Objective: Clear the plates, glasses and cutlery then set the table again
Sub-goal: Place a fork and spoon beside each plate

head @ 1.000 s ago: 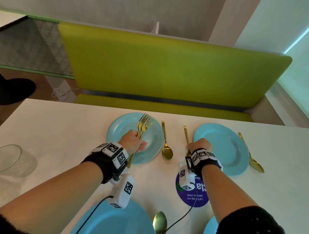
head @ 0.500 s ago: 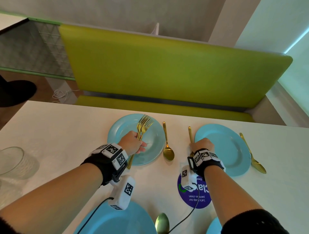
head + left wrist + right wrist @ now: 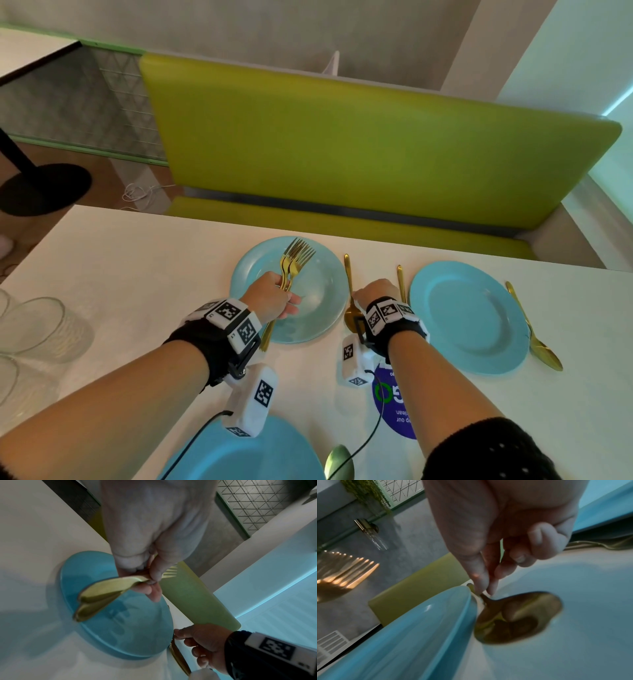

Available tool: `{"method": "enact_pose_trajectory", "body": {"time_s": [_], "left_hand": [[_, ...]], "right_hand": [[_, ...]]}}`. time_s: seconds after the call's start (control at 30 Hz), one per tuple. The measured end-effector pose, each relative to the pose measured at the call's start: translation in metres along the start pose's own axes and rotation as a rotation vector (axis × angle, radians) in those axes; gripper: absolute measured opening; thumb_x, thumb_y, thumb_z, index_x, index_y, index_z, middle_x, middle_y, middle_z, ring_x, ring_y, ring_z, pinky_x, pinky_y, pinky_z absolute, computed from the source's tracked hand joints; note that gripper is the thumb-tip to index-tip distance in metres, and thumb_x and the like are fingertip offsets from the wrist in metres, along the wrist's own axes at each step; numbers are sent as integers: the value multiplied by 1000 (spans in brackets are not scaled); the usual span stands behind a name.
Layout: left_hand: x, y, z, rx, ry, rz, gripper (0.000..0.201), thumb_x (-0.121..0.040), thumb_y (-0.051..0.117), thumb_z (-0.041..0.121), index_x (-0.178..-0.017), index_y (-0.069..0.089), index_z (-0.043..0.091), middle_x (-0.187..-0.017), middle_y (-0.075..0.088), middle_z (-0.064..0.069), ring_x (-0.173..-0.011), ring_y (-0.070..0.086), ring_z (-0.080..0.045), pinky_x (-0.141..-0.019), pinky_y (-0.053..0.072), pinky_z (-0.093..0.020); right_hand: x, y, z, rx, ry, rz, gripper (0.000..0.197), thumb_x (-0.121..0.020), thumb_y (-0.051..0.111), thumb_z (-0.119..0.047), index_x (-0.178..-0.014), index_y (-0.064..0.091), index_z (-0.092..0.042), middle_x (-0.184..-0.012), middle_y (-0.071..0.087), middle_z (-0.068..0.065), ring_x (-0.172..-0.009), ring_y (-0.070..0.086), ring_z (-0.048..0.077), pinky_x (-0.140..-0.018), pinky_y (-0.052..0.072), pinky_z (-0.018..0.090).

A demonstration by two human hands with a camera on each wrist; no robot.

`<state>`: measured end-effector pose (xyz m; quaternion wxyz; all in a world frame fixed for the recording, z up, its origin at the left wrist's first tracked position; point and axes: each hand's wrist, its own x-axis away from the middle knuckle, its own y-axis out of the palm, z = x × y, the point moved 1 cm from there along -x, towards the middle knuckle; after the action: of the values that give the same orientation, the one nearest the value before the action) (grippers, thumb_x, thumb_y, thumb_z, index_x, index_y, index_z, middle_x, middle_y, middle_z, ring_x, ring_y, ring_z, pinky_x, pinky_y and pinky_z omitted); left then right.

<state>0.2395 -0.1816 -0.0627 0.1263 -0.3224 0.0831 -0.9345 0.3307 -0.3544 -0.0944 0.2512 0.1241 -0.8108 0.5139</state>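
My left hand (image 3: pixel 284 298) grips a bundle of gold forks (image 3: pixel 294 260) by the handles above the far left blue plate (image 3: pixel 318 308). The left wrist view shows the same forks (image 3: pixel 102 595) in my left hand (image 3: pixel 150 580) over that plate (image 3: pixel 128 635). My right hand (image 3: pixel 363 298) is down at the gold spoon (image 3: pixel 349 274) lying just right of this plate. In the right wrist view my right hand (image 3: pixel 485 589) pinches the spoon (image 3: pixel 518 618) at its neck with thumb and forefinger. The spoon's bowl rests on the table.
A gold fork (image 3: pixel 399 281) lies left of the far right blue plate (image 3: pixel 469 318), another gold spoon (image 3: pixel 534 332) on its right. A near blue plate (image 3: pixel 239 455) and spoon (image 3: pixel 339 462) sit at the front edge. Glasses (image 3: pixel 34 329) stand at the left. A green bench (image 3: pixel 342 144) runs behind the table.
My right hand has left the fork beside the right plate and moved left onto the spoon beside the left plate. My left hand still holds the forks in place.
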Motion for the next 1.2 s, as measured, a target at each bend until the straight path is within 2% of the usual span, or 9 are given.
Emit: {"method": "enact_pose_trajectory", "body": {"time_s": [0.07, 0.13, 0.37, 0.53, 0.77, 0.83, 0.93, 1.03, 1.2], "left_hand": [[-1, -3, -2, 4, -10, -1, 25, -97, 37, -1, -120, 44, 6, -82, 63, -5, -67, 61, -16, -56, 45, -21], [-1, -6, -4, -3, -18, 3, 28, -97, 36, -1, -123, 43, 4, -81, 62, -4, -66, 60, -15, -52, 44, -19], [1, -8, -8, 6, -33, 10, 29, -97, 36, -2, -125, 42, 2, -80, 61, -5, -66, 59, -15, -49, 42, -17], [3, -6, -10, 13, -39, 12, 31, -96, 36, -3, -127, 41, 1, -81, 61, -6, -65, 59, -15, -50, 41, -18], [10, -6, -10, 24, -24, 20, 21, -96, 37, -4, -114, 43, 4, -80, 61, -5, -64, 59, -15, -49, 42, -18], [13, -7, -10, 33, -20, 23, 17, -96, 37, -5, -108, 43, 5, -78, 61, -5, -62, 58, -15, -43, 41, -15], [19, -9, -12, 40, -21, 27, 14, -96, 38, -3, -105, 47, 3, -78, 62, -4, -62, 59, -13, -44, 42, -16], [28, -9, -13, 17, -27, 26, 14, -97, 37, -1, -98, 50, 2, -75, 63, -3, -59, 58, -11, -46, 41, -15], [46, -12, -16, -16, -24, 53, 24, -96, 40, -3, -76, 52, 4, -63, 62, -2, -28, 50, 1, -34, 36, -12]], "right_hand": [[-5, 2, 0, -23, 40, 31, 18, -91, 55, -21, -79, 60, -9, -96, 61, 12, -88, 60, 24, -48, 32, 20], [-4, 4, -3, -43, 65, 65, 33, -89, 55, -23, -60, 46, -11, -72, 55, 6, -66, 52, 20, -44, 29, 21], [0, 10, -6, -58, 76, 54, 35, -88, 56, -26, -58, 44, -11, -58, 43, 2, -68, 52, 23, -56, 37, 25], [0, 11, -2, -80, 75, 55, 34, -88, 57, -24, -58, 45, -12, -58, 44, 1, -49, 40, 13, -42, 25, 22], [6, 9, 6, -55, 64, 85, 33, -89, 56, -21, -59, 46, -12, -61, 49, 2, -51, 45, 13, -43, 29, 21], [7, 5, 6, -24, 36, 85, 26, -89, 55, -23, -66, 52, -10, -76, 60, 5, -64, 52, 18, -49, 34, 22], [18, -4, 2, 90, -41, 61, 26, -92, 50, -26, -98, 64, -5, -109, 66, 10, -84, 54, 22, -59, 37, 24], [35, -11, -4, 218, -130, 84, 33, -94, 45, -28, -104, 65, -5, -113, 67, 9, -102, 62, 22, -70, 39, 24], [79, -9, -26, 165, -447, 80, 27, -91, 52, -24, -105, 70, -10, -114, 68, 7, -110, 60, 24, -92, 46, 28]]}}
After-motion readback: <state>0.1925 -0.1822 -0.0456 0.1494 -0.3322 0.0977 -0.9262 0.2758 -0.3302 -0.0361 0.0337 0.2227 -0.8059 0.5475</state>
